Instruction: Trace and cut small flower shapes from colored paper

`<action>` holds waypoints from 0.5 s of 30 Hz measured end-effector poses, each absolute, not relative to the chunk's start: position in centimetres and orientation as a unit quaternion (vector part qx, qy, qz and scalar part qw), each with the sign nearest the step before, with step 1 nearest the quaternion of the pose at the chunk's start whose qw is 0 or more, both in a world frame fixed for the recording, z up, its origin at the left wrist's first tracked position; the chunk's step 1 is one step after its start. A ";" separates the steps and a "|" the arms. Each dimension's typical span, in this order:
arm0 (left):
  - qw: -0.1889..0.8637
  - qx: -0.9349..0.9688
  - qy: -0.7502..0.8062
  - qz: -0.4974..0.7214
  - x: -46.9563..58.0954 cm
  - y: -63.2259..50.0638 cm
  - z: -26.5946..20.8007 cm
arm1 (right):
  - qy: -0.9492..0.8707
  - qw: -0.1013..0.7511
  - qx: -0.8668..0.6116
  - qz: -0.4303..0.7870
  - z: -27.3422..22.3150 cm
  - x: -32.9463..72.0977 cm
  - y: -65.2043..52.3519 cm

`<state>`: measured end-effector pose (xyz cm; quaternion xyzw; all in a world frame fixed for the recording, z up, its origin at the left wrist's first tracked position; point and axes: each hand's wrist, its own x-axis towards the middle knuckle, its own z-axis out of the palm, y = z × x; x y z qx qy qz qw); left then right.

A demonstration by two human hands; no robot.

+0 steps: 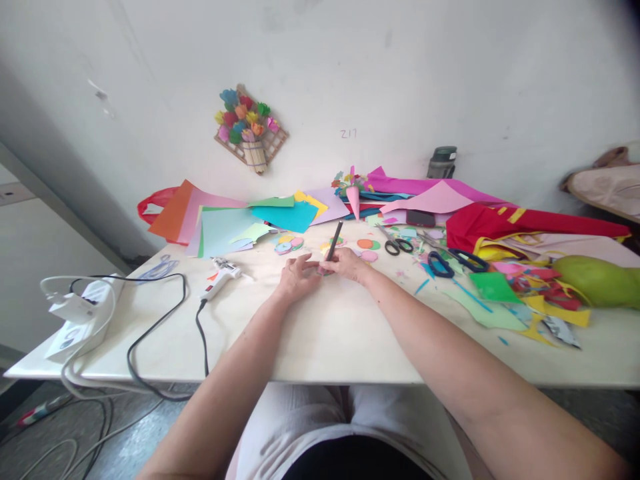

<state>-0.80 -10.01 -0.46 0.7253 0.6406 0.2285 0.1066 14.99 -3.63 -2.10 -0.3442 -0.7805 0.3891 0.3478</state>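
Note:
My right hand (350,265) is closed round a slim black pen (336,239), which stands tilted with its upper end pointing away from me. Beside it on the table lies my left hand (299,277), its fingers bent and somewhat apart, fingertips close to the pen's lower end. A small pinkish paper piece (325,271) shows between the two hands; its shape is mostly hidden. Just beyond are several small cut paper circles, among them an orange circle (365,245), a pink circle (369,255) and a group of pastel circles (289,244).
To the left are a glue gun (220,281), its black cord and a white power strip (85,320). Coloured sheets (290,215) and a paper bouquet (353,193) line the back. Scissors (399,247), blue-handled scissors (441,265) and paper scraps (495,287) lie at right.

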 end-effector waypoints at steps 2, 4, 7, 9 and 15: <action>0.068 0.711 0.660 0.233 -0.6 -9.9 -0.7 | -0.785 0.343 -0.341 0.386 -2.2 15.0 -3.5; 0.028 0.693 0.683 0.229 -0.4 -9.7 -1.0 | -0.787 0.344 -0.342 0.381 -2.2 15.0 -3.4; -0.009 0.683 0.700 0.209 -0.1 -9.3 -1.6 | -0.788 0.354 -0.351 0.362 -2.3 14.9 -3.3; -0.013 0.684 0.703 0.193 -0.1 -9.1 -1.9 | -0.788 0.357 -0.356 0.353 -2.3 14.9 -3.2; 0.001 0.685 0.710 0.166 -0.1 -8.9 -2.2 | -0.764 0.356 -0.368 0.393 -2.0 14.8 -3.5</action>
